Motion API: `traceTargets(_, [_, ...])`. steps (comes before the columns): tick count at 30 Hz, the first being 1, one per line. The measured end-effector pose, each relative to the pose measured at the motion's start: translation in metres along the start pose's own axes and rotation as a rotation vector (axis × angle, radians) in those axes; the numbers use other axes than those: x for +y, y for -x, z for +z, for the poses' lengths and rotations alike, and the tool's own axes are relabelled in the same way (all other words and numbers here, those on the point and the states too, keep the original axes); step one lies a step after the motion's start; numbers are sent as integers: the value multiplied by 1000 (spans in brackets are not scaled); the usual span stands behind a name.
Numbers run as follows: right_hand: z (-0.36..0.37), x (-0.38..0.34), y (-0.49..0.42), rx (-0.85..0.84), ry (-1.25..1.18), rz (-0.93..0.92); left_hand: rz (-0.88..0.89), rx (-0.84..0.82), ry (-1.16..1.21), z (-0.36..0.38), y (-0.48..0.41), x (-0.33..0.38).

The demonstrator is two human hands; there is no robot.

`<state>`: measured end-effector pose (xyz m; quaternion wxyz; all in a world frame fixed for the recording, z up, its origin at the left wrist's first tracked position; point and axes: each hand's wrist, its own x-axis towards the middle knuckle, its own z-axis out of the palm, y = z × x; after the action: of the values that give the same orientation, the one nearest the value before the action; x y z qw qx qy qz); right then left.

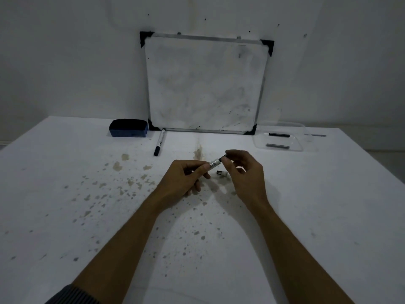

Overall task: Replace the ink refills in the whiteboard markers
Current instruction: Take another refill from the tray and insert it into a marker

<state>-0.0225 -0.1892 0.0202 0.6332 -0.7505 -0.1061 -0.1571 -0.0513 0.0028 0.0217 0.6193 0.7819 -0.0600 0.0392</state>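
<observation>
My left hand (pixel 186 175) grips the white barrel of a whiteboard marker (pixel 214 162) above the middle of the table. My right hand (pixel 243 170) pinches a dark refill (pixel 223 157) that sticks out of the barrel's upper end. A small white marker end piece (pixel 221 172) lies on the table just below the two hands. A second, capped marker (pixel 159 142) lies further back to the left. Two dark refills (pixel 278 134) (pixel 277 146) rest in a clear plastic tray (pixel 258 144) at the back right.
A small whiteboard (pixel 203 84) leans against the wall at the table's far edge. A blue eraser (pixel 128 127) sits to its left. A grey stick (pixel 318 135) lies right of the tray. The white table surface (pixel 87 194) is speckled with brown stains.
</observation>
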Motion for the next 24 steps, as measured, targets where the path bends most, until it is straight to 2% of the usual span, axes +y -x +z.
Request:
traceTargets(7, [5,7,2,-64,195,-81,18,71,18,0,-3,-4])
traceTargets(11, [-4,23,-1,-113,542,-77,77,195,-86,-4,-9,-15])
traceTargets(14, [-6,31,0,-167,684,-105,88,177,-108,-3,-9,-15])
traceTargets(16, [-5,25,-1,-135,575,-41,94,154,-112,-3,-8,-15])
traceTargets(21, [-9,4,-6,-102,-13,154,51,40,-93,-1,-5,-14])
traceTargets(24, [-12,1,-6,-121,-222,226,53,29,-69,-2,-5,-12])
